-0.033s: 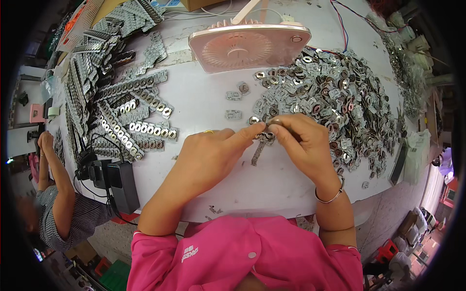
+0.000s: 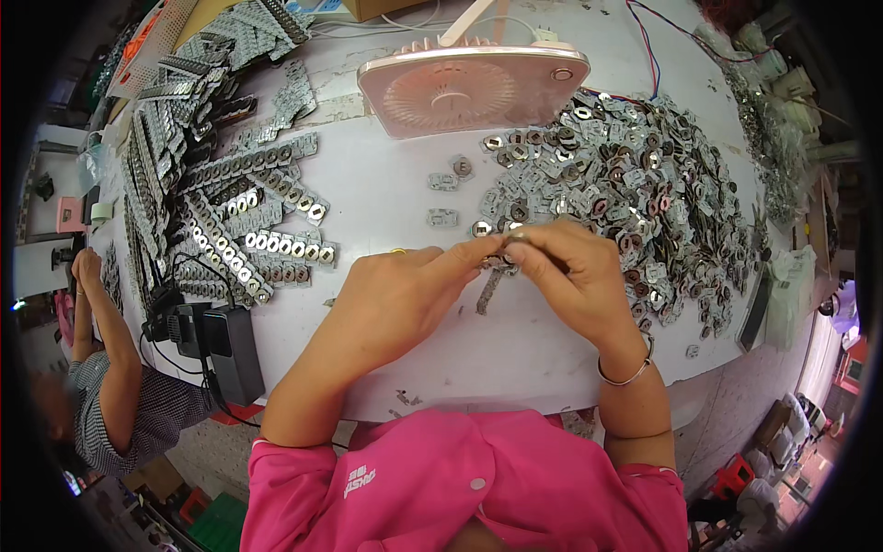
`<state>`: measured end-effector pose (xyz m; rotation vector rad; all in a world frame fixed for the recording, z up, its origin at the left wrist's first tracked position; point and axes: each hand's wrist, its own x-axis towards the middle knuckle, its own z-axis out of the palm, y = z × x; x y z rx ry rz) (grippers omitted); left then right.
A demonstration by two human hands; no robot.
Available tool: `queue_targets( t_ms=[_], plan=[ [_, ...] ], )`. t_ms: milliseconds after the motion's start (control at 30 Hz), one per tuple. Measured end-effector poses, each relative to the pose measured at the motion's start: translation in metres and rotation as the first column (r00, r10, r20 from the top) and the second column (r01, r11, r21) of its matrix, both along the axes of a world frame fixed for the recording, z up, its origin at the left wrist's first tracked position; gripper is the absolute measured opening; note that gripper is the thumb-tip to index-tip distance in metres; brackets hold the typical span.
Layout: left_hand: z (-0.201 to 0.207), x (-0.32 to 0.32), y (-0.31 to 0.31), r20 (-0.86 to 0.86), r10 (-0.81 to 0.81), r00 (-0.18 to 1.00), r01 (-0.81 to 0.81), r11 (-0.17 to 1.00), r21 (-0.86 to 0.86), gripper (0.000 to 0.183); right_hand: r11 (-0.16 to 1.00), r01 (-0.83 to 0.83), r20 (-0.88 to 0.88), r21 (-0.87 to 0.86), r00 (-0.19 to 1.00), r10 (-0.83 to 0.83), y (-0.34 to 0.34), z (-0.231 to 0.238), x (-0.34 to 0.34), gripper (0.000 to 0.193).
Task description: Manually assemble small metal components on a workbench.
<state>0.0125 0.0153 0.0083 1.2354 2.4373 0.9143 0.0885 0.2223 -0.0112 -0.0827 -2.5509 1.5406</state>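
Observation:
My left hand (image 2: 395, 294) is closed in a pinch at the middle of the table, its fingertips on small metal parts that are mostly hidden. Opposite it, my right hand (image 2: 575, 276) pinches a small round metal piece (image 2: 519, 236) between thumb and finger. The fingertips of both hands nearly meet. A narrow grey speckled strip (image 2: 488, 293) shows just below them; whether it is held or lies on the table I cannot tell. Beyond the hands lie a few loose metal pieces (image 2: 442, 218). A large heap of small metal pieces (image 2: 635, 184) spreads beside my right hand.
Rows of joined metal pieces (image 2: 212, 221) are stacked at the left. A pink fan (image 2: 460, 87) stands at the back, and a black box with cables (image 2: 230, 345) at the left edge. Another person's hand (image 2: 86, 267) is at far left. Plastic bags (image 2: 789, 285) hang right.
My right hand has shifted slightly, and the round metal piece between its thumb and finger now shows more. My left hand has hardly moved.

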Motion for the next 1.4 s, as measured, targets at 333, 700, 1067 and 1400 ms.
queue_targets(
  t_ms=[333,700,1067,1400],
  plan=[
    [0.003,-0.009,-0.012,0.321,-0.038,0.946,0.039,0.999,0.002,0.017,0.948,-0.227,0.173,-0.224,0.948,0.268,0.008,0.005,0.005,0.012],
    [0.011,-0.014,-0.017,0.407,-0.097,0.908,0.103,0.995,0.008,0.016,0.895,-0.2,0.259,-0.399,0.912,0.319,0.004,0.014,0.006,0.016],
    [0.014,-0.011,-0.015,0.573,-0.201,0.795,0.087,0.972,0.22,0.01,0.61,-0.077,0.284,-0.789,0.834,0.472,-0.006,0.005,0.009,0.021],
    [-0.003,0.003,0.003,-0.192,-0.006,0.981,0.02,0.997,0.069,0.017,0.964,-0.003,0.117,-0.265,0.993,0.036,-0.019,0.003,0.01,0.018]
  ],
)
